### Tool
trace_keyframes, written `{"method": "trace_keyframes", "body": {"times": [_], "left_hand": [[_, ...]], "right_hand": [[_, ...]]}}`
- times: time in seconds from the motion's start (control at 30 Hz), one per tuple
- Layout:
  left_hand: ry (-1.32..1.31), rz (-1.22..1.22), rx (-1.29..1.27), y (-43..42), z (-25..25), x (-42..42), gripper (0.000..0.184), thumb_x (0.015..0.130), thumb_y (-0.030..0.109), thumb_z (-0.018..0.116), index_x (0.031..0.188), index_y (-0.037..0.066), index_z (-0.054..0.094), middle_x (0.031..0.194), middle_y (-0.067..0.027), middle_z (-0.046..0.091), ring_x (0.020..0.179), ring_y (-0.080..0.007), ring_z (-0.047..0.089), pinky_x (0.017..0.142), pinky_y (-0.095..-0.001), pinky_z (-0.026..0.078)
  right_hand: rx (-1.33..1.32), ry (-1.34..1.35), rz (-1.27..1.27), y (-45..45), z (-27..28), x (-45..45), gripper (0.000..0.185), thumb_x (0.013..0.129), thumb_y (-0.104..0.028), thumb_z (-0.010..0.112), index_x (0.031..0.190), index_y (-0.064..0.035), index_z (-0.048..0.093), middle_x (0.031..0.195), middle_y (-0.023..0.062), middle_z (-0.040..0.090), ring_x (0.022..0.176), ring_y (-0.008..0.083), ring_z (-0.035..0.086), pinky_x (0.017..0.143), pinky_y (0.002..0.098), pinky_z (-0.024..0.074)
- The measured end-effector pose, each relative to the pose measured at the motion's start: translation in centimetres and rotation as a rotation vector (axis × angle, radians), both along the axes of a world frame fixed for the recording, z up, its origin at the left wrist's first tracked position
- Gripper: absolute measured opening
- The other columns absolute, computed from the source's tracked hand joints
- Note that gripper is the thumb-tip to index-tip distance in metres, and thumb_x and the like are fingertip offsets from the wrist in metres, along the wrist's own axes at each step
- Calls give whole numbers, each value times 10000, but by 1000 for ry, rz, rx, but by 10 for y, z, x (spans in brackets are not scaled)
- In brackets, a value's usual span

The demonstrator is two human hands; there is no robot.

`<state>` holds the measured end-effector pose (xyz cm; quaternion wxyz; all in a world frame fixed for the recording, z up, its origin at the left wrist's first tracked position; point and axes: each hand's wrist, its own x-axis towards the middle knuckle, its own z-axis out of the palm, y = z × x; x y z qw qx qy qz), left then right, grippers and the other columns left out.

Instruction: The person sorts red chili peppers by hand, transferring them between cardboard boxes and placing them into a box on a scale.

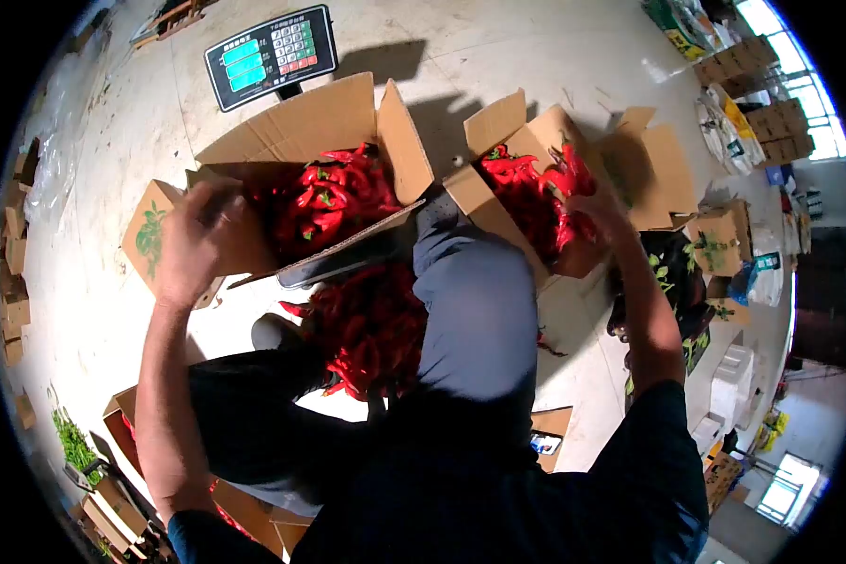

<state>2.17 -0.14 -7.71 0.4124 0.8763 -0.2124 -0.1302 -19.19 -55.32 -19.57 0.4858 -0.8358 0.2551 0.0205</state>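
Note:
My right hand (596,211) is closed around a few red peppers (568,173) above the smaller cardboard box (479,199) on the right, which holds more of them. On the left, my left hand (202,230) is at the near-left flap of the larger cardboard box (291,122); its fingers are blurred, so their grip is unclear. Long, shiny red peppers (334,202) with some green stems fill much of that larger box. A loose heap of red peppers (367,329) lies on the floor between my legs.
A scale display (273,56) with lit screens stands behind the larger box. An open carton (663,169) lies right of the smaller box, near dark produce with green leaves (672,291). A phone (545,442) lies on cardboard by my right thigh.

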Motion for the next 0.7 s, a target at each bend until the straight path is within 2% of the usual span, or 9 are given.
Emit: {"method": "trace_keyframes", "body": {"times": [0.07, 0.17, 0.23, 0.3, 0.37, 0.43, 0.5, 0.63, 0.7], "left_hand": [[-21, -54, 2, -8, -2, -6, 262, 937, 105, 602, 1168, -19, 611, 1073, -114, 660, 1007, -178, 620, 901, -305, 486], [-71, -76, 16, -25, 1, -21, 264, 904, 105, 636, 1145, -2, 632, 1017, -171, 684, 924, -206, 651, 846, -341, 511], [-30, -122, 60, -35, 13, -29, 269, 903, 114, 642, 1147, 0, 632, 1027, -170, 681, 932, -206, 651, 850, -342, 509], [4, -141, -10, -39, 10, -31, 275, 911, 126, 645, 1152, -6, 625, 1038, -158, 678, 938, -192, 639, 849, -336, 506], [179, -170, -194, -45, 13, -32, 282, 932, 133, 635, 1165, -22, 600, 1015, -102, 674, 927, -136, 601, 846, -298, 493], [286, -171, -471, -58, 19, -33, 272, 940, 133, 630, 1167, -14, 604, 1022, -68, 672, 932, -115, 597, 841, -278, 490], [376, -160, -556, -66, 39, -39, 320, 940, 139, 640, 1220, -8, 589, 1066, -56, 657, 967, -114, 590, 870, -260, 477], [338, -130, -596, -68, 77, -53, 263, 941, 144, 644, 1147, -20, 645, 1016, -47, 683, 928, -104, 606, 863, -262, 482], [332, -87, -720, -63, 79, -52, 285, 944, 146, 645, 1167, -30, 629, 1020, -54, 686, 918, -108, 625, 865, -265, 495]], "right_hand": [[258, -126, -101, 22, 40, 7, 424, 735, -129, 724, 1123, -9, 602, 875, 74, 662, 768, 164, 645, 735, 334, 526], [409, -147, 70, 23, 79, 16, 419, 746, -156, 712, 1121, -12, 595, 832, 73, 648, 736, 143, 633, 690, 295, 516], [368, -154, 92, 43, 118, 25, 426, 754, -178, 702, 1124, -4, 586, 830, 76, 647, 741, 148, 629, 678, 287, 507], [407, -215, 180, 71, 154, 42, 443, 760, -199, 689, 1136, 4, 574, 842, 79, 647, 747, 153, 625, 670, 281, 499], [533, -316, 338, 105, 180, 63, 469, 765, -218, 675, 1157, 12, 559, 868, 82, 646, 754, 159, 619, 666, 278, 494], [612, -416, 369, 139, 190, 87, 501, 766, -239, 647, 1188, 9, 540, 924, 84, 640, 765, 169, 614, 663, 275, 492], [675, -421, 472, 170, 206, 110, 522, 765, -250, 641, 1205, 7, 531, 950, 87, 638, 778, 174, 624, 648, 268, 493], [804, -456, 542, 232, 222, 151, 505, 769, -228, 629, 1203, 13, 533, 932, 95, 637, 824, 165, 641, 580, 224, 470], [797, -440, 597, 254, 228, 167, 496, 765, -190, 641, 1198, 26, 532, 933, 103, 643, 818, 180, 642, 682, 259, 500]]}}
